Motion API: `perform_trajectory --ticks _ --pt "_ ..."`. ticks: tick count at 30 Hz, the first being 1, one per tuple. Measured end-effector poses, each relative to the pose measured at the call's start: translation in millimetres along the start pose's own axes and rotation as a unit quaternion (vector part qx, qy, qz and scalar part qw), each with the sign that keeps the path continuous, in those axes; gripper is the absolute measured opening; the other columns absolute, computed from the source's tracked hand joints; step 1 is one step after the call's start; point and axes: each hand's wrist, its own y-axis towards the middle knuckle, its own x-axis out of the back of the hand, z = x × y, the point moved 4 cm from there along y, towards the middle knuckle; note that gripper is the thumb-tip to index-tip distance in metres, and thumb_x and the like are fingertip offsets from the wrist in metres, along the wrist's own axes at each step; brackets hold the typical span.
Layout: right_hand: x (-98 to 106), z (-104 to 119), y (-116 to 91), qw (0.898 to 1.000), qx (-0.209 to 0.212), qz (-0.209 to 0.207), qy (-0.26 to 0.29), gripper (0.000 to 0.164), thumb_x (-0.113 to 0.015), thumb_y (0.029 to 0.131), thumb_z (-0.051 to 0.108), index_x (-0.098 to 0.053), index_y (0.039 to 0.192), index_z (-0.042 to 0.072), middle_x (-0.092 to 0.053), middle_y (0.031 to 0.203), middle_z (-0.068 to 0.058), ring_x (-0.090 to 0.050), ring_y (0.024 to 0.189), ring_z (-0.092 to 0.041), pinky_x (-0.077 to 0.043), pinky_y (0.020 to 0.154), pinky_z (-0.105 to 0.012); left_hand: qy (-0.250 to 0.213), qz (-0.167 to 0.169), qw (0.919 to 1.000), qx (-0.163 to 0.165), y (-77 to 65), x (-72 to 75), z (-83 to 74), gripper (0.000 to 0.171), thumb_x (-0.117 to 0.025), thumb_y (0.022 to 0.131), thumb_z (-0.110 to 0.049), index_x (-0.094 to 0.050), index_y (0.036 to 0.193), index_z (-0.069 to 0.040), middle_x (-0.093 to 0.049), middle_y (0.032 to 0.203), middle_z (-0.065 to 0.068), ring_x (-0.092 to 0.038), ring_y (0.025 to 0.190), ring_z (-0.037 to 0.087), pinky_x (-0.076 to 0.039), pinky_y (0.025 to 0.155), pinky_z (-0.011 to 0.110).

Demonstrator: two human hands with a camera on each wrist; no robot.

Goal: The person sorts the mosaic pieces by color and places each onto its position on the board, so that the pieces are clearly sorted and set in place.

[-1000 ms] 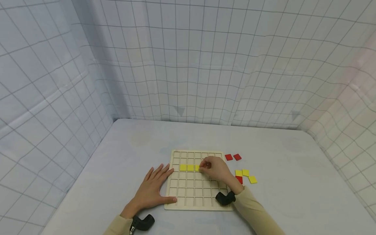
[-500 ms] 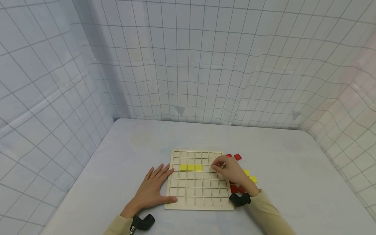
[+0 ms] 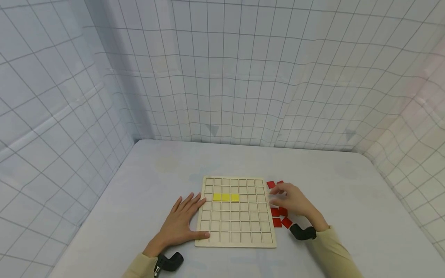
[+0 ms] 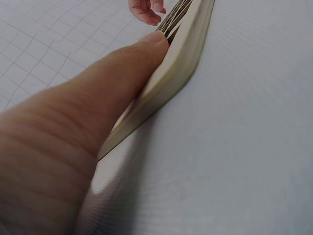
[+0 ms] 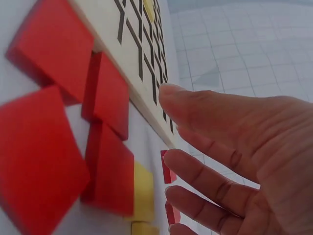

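A pale wooden grid board (image 3: 235, 226) lies on the table, with three yellow square tiles (image 3: 226, 197) side by side in one row. My left hand (image 3: 180, 226) rests with spread fingers along the board's left side. Its thumb (image 4: 132, 58) presses on the near corner, as the left wrist view shows. My right hand (image 3: 292, 199) hovers just off the board's right edge, thumb and fingers apart and holding nothing. Below it are loose red tiles (image 5: 110, 169) and yellow tiles (image 5: 143, 193); in the head view the hand hides the yellow ones.
Several red tiles (image 3: 277, 222) lie against the board's right edge, and another red tile (image 3: 270, 184) sits farther back beside the board. White cloth walls (image 3: 222, 77) with a dark grid stand behind and on both sides of the white table (image 3: 167, 166).
My right hand has moved right, from the third yellow tile in the row to beside the board, uncovering that tile. The left hand and the board stay in place.
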Motion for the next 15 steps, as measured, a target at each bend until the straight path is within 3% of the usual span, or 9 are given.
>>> perform_trajectory --ticks 6,15 --pt "6.2 -9.0 -6.8 1.0 -0.023 0.005 -0.013 0.023 -0.079 0.079 0.018 -0.068 0.097 0.009 -0.061 0.097 0.001 -0.054 0.094 -0.022 -0.047 0.084 -0.045 -0.002 -0.005 1.0 -0.004 0.1 0.1 0.3 0.103 -0.058 0.07 -0.079 -0.035 0.149 -0.017 -0.026 0.154 0.004 -0.016 0.142 0.026 -0.005 0.113 0.048" --pt "14.9 -19.7 -14.8 1.0 -0.013 0.016 -0.019 0.028 -0.08 0.077 0.016 -0.069 0.1 0.005 -0.064 0.099 0.0 -0.056 0.094 -0.023 -0.048 0.085 -0.046 -0.003 -0.008 1.0 -0.005 0.3 -0.1 -0.5 0.103 -0.058 0.069 -0.079 -0.036 0.148 -0.016 -0.026 0.154 0.003 -0.016 0.142 0.025 -0.005 0.113 0.048"
